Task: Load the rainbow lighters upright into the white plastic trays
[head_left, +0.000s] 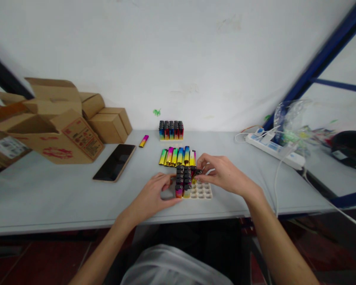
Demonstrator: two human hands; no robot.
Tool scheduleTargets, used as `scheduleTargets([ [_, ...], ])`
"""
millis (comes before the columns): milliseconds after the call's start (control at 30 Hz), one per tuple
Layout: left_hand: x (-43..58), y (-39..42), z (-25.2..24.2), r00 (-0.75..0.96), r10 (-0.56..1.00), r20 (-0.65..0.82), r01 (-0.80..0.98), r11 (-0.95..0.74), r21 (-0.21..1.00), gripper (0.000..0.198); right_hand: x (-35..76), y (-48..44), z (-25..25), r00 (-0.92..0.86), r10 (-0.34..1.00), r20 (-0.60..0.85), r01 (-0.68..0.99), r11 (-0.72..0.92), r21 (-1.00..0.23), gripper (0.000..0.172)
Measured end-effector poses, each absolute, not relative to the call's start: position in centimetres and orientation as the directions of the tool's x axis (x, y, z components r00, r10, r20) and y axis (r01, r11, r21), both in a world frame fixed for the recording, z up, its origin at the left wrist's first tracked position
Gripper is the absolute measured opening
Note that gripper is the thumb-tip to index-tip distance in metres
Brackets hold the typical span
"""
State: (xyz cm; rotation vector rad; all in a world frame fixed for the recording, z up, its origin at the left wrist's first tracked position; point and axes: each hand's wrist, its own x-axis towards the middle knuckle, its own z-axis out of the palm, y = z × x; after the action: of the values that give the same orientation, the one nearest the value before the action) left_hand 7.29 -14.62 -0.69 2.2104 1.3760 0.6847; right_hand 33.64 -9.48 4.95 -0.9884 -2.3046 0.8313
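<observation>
A pale tray (201, 194) with rows of round-cornered slots lies near the table's front edge. Black-topped, colourful lighters (178, 191) stand upright in its left part; slots on the right show bare. My left hand (154, 194) grips the tray's left side, its thumb at the front corner and its fingers beside the lighters. Between the fingertips of my right hand (222, 171) is a lighter (198, 171), tilted over the tray beside the standing ones; its lower part is partly hidden. Just behind the tray lies a group of shiny rainbow lighters (174, 156).
A filled block of lighters (171, 130) stands by the wall. One loose lighter (144, 141), a phone (115, 162) and cardboard boxes (59, 136) are to the left. On the right lie a power strip (274, 150) with cables, clear plastic (290, 118) and a black round object (351, 148).
</observation>
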Motion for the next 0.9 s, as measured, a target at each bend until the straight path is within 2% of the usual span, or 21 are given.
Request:
scheduleTargets([
  [200,7.3,-14.6,-0.8,0.375,0.911,0.174,0.681,-0.398,0.615,0.041,33.2,-9.2,4.3,-0.555,0.805,0.209,0.545,0.542,-0.64,0.032],
  [367,7.2,-14.6,-0.9,0.375,0.91,0.177,0.678,-0.399,0.617,0.04,33.6,-8.8,4.6,-0.595,0.784,0.177,0.487,0.527,-0.696,0.043],
  [500,7.2,-14.6,-0.8,0.375,0.91,0.177,0.68,-0.4,0.614,0.039,34.4,-7.7,4.2,-0.563,0.801,0.206,0.458,0.509,-0.728,0.034],
  [567,7.3,-14.6,-0.8,0.38,0.909,0.172,0.685,-0.402,0.608,0.039,34.5,-7.0,3.3,-0.526,0.797,0.299,0.483,0.568,-0.666,0.036],
  [667,7.2,-14.6,-0.9,0.379,0.909,0.175,0.688,-0.403,0.604,0.04,34.4,-6.1,1.2,-0.57,0.728,0.381,0.541,0.682,-0.492,0.038],
  [800,7.2,-14.5,-1.0,0.374,0.908,0.19,0.685,-0.409,0.604,0.04,33.9,-5.7,-1.0,-0.646,0.692,0.323,0.606,0.722,-0.336,0.044],
  [900,7.2,-14.5,-1.0,0.375,0.907,0.19,0.684,-0.41,0.603,0.04,33.9,-5.7,-0.9,-0.646,0.712,0.274,0.629,0.7,-0.336,0.044],
])
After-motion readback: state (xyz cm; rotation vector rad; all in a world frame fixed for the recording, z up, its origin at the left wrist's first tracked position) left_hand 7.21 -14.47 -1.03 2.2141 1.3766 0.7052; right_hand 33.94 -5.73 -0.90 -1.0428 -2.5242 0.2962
